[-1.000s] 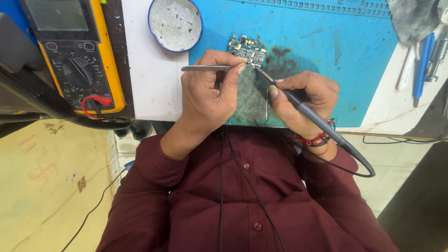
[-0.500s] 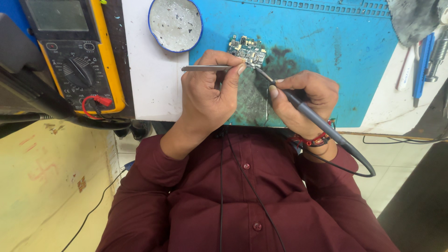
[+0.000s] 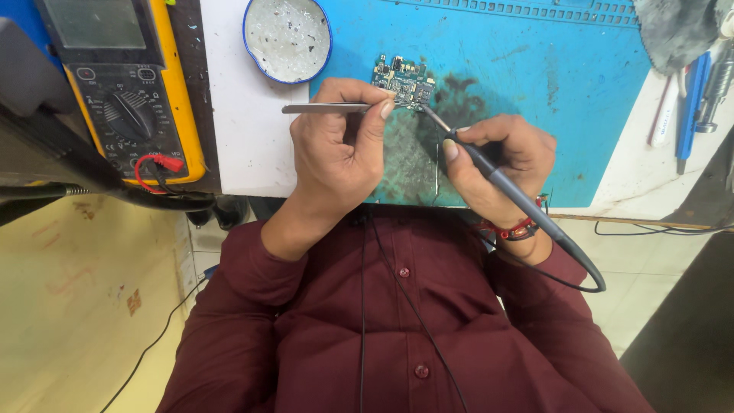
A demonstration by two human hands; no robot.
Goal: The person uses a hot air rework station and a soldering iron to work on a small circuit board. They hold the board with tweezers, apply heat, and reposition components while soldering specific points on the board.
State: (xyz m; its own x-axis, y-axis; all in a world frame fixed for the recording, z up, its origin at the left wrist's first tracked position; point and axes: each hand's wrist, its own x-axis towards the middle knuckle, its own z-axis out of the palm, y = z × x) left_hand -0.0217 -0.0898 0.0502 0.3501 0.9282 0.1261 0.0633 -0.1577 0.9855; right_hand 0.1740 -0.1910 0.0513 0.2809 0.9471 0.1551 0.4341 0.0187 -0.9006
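A person in a dark maroon buttoned shirt (image 3: 382, 321) leans over a blue silicone work mat (image 3: 581, 84) on a white bench (image 3: 245, 145), seen from a head camera looking down.

The left hand (image 3: 340, 157) is curled closed around a pair of slim silver metal tweezers (image 3: 325, 108), pinched between thumb and forefinger, with the long end pointing toward the left edge of the mat and the tips reaching a small green printed circuit board (image 3: 403, 79). The board lies flat near the top middle of the mat, just above a dark stained patch.

The right hand (image 3: 501, 164) grips a black pencil-style soldering iron (image 3: 497, 180) like a pen, fingers closed on its handle. Its thin metal tip touches or nearly touches the board's lower right corner; the exact contact is too small to tell. The iron's black cord loops off the mat's bottom edge past a red wristband (image 3: 512, 229).

Beyond the mat's upper left corner sits a round blue-rimmed metal tin (image 3: 289, 38) with a speckled grey inside. A yellow multimeter with red and black leads (image 3: 126, 92) lies at the bench's left edge.

This looks like the soldering or reworking of one component. The next move would call for steady tweezers and a brief, precise touch of heat.
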